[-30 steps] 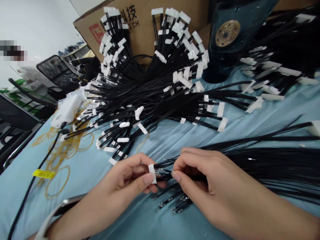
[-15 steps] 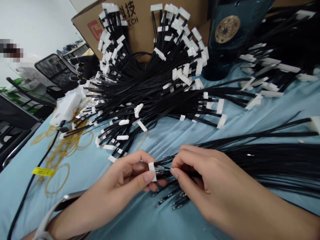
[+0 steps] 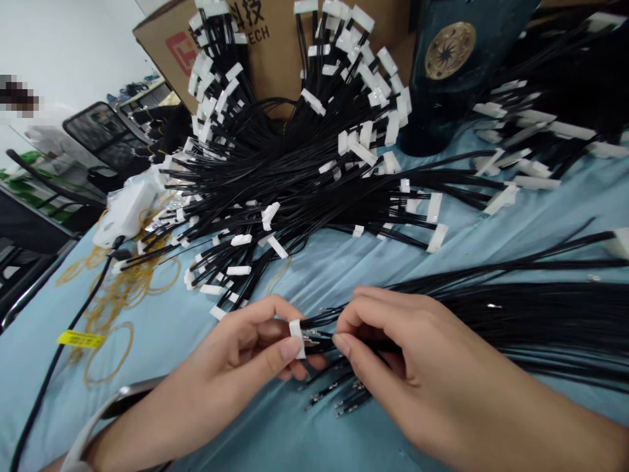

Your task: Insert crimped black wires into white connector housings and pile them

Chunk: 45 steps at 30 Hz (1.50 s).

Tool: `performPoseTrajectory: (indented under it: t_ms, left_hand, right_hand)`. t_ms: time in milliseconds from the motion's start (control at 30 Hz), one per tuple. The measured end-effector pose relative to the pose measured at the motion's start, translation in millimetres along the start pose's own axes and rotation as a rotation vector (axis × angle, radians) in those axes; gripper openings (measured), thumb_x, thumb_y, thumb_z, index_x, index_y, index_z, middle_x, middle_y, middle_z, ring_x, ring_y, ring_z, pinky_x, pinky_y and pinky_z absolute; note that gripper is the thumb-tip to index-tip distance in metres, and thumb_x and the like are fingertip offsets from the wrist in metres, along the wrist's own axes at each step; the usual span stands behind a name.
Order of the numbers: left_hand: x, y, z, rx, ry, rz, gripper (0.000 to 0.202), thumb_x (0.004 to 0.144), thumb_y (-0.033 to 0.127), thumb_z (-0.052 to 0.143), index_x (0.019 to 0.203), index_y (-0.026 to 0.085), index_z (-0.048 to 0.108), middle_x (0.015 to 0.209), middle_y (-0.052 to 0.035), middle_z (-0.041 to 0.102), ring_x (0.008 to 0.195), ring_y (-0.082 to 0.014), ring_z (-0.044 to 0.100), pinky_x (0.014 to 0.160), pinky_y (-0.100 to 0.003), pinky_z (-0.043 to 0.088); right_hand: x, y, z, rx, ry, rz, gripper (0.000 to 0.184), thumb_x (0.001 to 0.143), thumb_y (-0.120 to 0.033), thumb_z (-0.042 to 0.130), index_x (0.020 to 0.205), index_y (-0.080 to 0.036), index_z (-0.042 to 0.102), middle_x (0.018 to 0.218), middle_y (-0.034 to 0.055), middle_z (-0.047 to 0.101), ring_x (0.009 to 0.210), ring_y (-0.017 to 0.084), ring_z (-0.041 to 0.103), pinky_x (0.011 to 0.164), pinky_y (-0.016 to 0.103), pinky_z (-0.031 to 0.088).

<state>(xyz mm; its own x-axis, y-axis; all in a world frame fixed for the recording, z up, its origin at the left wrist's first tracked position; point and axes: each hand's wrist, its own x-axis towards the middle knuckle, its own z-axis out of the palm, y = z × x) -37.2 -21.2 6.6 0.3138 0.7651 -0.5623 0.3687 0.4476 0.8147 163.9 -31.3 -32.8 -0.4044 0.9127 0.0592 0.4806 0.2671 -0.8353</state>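
Note:
My left hand (image 3: 240,357) pinches a small white plastic connector (image 3: 297,338) between thumb and fingers. My right hand (image 3: 403,360) is closed in a pinch on thin black wires (image 3: 322,339) with metal tips, held right against the connector's open side. More loose black wires with bare metal terminals (image 3: 339,396) lie on the blue cloth just below both hands. A thick bundle of black wires (image 3: 540,314) runs off to the right from under my right hand.
A big heap of black wires with white connectors (image 3: 295,170) fills the middle. Behind it stand a cardboard box (image 3: 275,46) and a dark teal container (image 3: 452,65). A white charger (image 3: 122,213), its black cable and yellow rubber bands (image 3: 118,288) lie left.
Both hands stay together at the connector with only tiny shifts; the view has drifted slightly.

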Motion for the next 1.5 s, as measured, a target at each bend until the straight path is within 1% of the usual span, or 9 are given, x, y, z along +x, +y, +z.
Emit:
performPoseTrajectory:
  t_ms: [167,300,433,600,800,967,1067,1267,1500]
  left_hand:
    - [0,-2,-0.6,0.0,-0.001,0.014,0.007,0.091,0.028,0.069,0.091,0.021,0.067,0.074,0.0018,0.072,0.073,-0.014,0.065,0.07,-0.022,0.052]
    - [2,-4,-1.1,-0.01,-0.021,0.064,0.008,0.095,0.025,0.065,0.089,0.021,0.069,0.073,0.0015,0.072,0.073,-0.0136,0.066,0.068,-0.02,0.051]
    - [2,-3,-1.0,0.004,-0.029,0.042,0.008,0.095,0.025,0.064,0.089,0.021,0.068,0.076,0.0009,0.074,0.074,-0.0142,0.067,0.07,-0.021,0.051]
    - [1,-3,-1.1,0.036,0.014,0.032,0.007,0.092,0.029,0.068,0.092,0.021,0.066,0.076,0.0005,0.074,0.073,-0.0154,0.067,0.069,-0.023,0.052]
    - [2,-3,0.1,0.003,-0.023,0.039,0.009,0.094,0.028,0.066,0.088,0.023,0.068,0.074,0.0024,0.072,0.073,-0.0139,0.067,0.07,-0.021,0.052]
    - [1,0,1.2,-0.02,-0.006,0.029,0.007,0.091,0.026,0.071,0.085,0.023,0.069,0.072,0.0033,0.074,0.072,-0.0133,0.068,0.068,-0.018,0.052]
    - [0,-3,0.4,-0.044,-0.008,0.034,0.006,0.092,0.025,0.07,0.086,0.024,0.071,0.073,0.003,0.076,0.072,-0.0133,0.069,0.068,-0.018,0.053]
    - [-1,-11,-0.2,-0.085,-0.024,0.05,0.005,0.092,0.022,0.07,0.089,0.024,0.073,0.073,0.003,0.076,0.073,-0.0138,0.072,0.067,-0.017,0.055]
    - [0,-8,1.5,-0.065,-0.018,0.054,0.008,0.094,0.021,0.067,0.09,0.024,0.073,0.075,0.0036,0.076,0.074,-0.0119,0.072,0.068,-0.014,0.055]
  right_hand:
    - [-1,-1,-3,0.095,-0.015,0.044,0.022,0.089,-0.012,0.049,0.069,-0.022,0.055,0.07,-0.0011,0.061,0.06,0.013,0.054,0.048,0.024,0.035]
    - [-2,-3,-4,0.153,-0.043,0.082,0.023,0.09,-0.015,0.05,0.069,-0.023,0.055,0.067,-0.0033,0.062,0.059,0.012,0.055,0.049,0.024,0.037]
    - [-1,-2,-4,0.099,-0.039,0.081,0.023,0.091,-0.015,0.049,0.07,-0.022,0.056,0.069,-0.0017,0.062,0.059,0.012,0.055,0.048,0.024,0.036]
    - [-2,0,-1,0.008,-0.01,0.018,0.024,0.092,-0.013,0.047,0.072,-0.021,0.057,0.07,0.0002,0.06,0.057,0.013,0.052,0.046,0.024,0.033]
    - [-5,2,4,-0.07,0.039,-0.044,0.024,0.091,-0.011,0.042,0.073,-0.02,0.056,0.072,0.0013,0.057,0.051,0.012,0.045,0.044,0.026,0.032]
    - [-4,0,-1,0.038,-0.026,0.0,0.024,0.091,-0.012,0.047,0.071,-0.021,0.055,0.07,-0.001,0.059,0.057,0.012,0.051,0.048,0.025,0.035]
    - [-4,0,-3,0.087,-0.046,0.033,0.024,0.092,-0.013,0.049,0.07,-0.022,0.055,0.07,-0.0023,0.06,0.06,0.012,0.054,0.052,0.025,0.037]
    - [-4,0,1,0.025,-0.036,-0.004,0.025,0.092,-0.013,0.044,0.071,-0.021,0.055,0.071,0.0005,0.058,0.06,0.015,0.051,0.051,0.028,0.035]
    - [-5,3,3,0.016,-0.032,-0.027,0.028,0.094,-0.014,0.04,0.074,-0.02,0.058,0.074,0.0013,0.059,0.061,0.015,0.052,0.053,0.029,0.037]
